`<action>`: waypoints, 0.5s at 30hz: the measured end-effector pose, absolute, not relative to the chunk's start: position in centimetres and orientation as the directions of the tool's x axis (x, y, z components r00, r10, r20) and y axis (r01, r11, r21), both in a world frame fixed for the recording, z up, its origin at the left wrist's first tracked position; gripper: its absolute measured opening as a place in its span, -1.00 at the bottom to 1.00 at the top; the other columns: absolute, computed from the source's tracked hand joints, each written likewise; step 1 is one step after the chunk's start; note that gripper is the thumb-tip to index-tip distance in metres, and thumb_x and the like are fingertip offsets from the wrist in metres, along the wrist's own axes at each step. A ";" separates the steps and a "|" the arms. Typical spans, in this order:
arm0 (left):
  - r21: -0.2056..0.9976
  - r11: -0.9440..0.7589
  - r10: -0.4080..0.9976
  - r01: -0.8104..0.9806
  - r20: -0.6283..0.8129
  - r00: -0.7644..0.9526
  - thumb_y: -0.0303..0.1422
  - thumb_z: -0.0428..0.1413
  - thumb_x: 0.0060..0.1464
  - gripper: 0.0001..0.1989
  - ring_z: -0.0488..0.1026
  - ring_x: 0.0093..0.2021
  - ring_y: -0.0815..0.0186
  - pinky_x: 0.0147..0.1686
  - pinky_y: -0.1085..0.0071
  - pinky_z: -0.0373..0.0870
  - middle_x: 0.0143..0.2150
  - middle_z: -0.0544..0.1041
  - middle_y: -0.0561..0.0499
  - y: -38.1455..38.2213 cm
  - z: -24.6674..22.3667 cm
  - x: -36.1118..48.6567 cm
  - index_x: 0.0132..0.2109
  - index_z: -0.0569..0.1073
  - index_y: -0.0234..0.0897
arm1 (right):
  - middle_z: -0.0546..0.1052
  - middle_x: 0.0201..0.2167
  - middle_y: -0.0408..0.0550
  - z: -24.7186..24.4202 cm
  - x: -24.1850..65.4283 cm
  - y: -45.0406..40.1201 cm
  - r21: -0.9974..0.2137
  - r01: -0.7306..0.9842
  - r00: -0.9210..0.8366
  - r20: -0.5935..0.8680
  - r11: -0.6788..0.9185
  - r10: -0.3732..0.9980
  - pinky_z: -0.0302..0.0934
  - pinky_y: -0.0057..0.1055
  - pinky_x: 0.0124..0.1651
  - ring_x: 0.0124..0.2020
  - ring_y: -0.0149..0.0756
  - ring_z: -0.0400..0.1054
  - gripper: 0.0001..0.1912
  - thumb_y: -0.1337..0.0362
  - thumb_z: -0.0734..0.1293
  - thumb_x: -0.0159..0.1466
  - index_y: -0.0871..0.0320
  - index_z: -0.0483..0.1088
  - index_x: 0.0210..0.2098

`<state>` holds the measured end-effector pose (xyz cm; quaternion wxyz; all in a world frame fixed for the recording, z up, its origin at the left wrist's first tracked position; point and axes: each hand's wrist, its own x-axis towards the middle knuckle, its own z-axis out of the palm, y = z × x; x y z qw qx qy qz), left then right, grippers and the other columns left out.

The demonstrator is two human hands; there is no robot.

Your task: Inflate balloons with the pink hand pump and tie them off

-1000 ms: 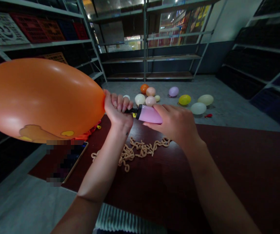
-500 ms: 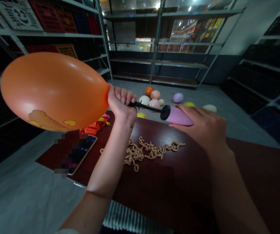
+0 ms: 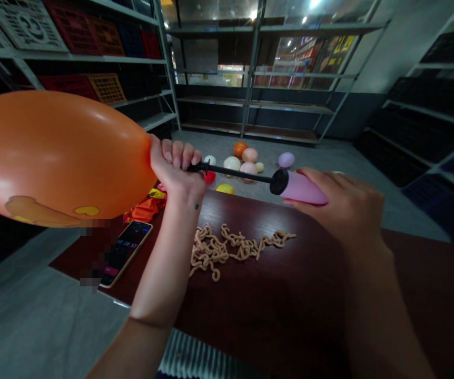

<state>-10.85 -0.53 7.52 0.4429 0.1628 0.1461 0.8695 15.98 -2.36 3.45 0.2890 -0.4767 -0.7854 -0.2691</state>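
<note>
A big orange balloon [image 3: 65,152] with a printed figure fills the left side, cut off by the picture's edge. Its neck is gripped in my left hand [image 3: 177,166], whose fingers also close round the black nozzle end of a hand pump. To the right, my right hand [image 3: 345,205] is wrapped round the pink body of the balloon pump [image 3: 304,188]. Between the hands the pump's black rod stretches out. Where the neck meets the nozzle is hidden by my left fingers.
On the dark brown table [image 3: 274,305] lie tan curly strings [image 3: 227,247], a phone [image 3: 126,252] and limp balloons [image 3: 144,210]. Several inflated balloons [image 3: 232,163] rest on the floor beyond. Metal shelving [image 3: 290,107] stands behind, with crates [image 3: 106,87] on the left.
My hands have drawn further apart, with a longer stretch of black rod showing. The orange balloon has shifted left and looks larger.
</note>
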 end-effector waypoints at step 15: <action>0.490 -0.483 0.870 -0.725 0.180 -0.459 -0.16 -0.08 0.39 -0.38 -0.14 -0.73 0.49 -0.70 0.49 -0.06 -0.71 -0.12 0.16 -1.9 6.8 -4.2 -0.59 -0.11 -0.27 | 0.58 -0.22 0.04 3.3 12.3 -3.5 0.101 0.860 -0.443 0.635 0.500 0.633 0.03 -0.29 -0.27 -0.24 -0.12 0.42 -0.42 -0.17 0.25 0.29 0.15 0.40 0.06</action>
